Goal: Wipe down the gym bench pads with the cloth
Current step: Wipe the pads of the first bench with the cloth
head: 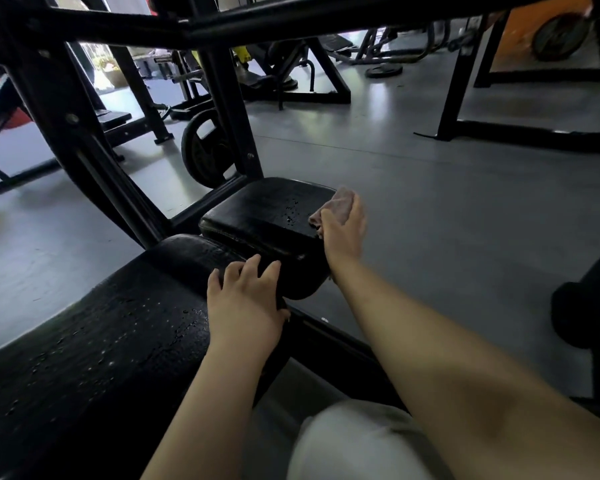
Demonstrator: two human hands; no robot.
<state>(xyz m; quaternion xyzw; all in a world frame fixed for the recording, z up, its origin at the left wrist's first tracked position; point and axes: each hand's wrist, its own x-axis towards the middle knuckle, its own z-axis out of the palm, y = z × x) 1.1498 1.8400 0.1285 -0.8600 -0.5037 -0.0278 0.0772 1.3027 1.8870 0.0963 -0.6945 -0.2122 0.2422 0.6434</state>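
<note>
The black bench carries a long pad beaded with droplets; beyond it the smaller seat pad shows wet specks near its right edge; the left hand rests flat, fingers straight, between the pads; the right hand grips a crumpled brownish cloth at the seat pad's right edge.

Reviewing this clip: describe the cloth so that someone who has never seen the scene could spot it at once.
Start at the long black wet-speckled bench pad at lower left and follow it forward to the smaller black seat pad. At that pad's right edge, the right hand grips a small crumpled pinkish-brown cloth. It is the only soft, light-coloured thing among black pads and frames.
</note>
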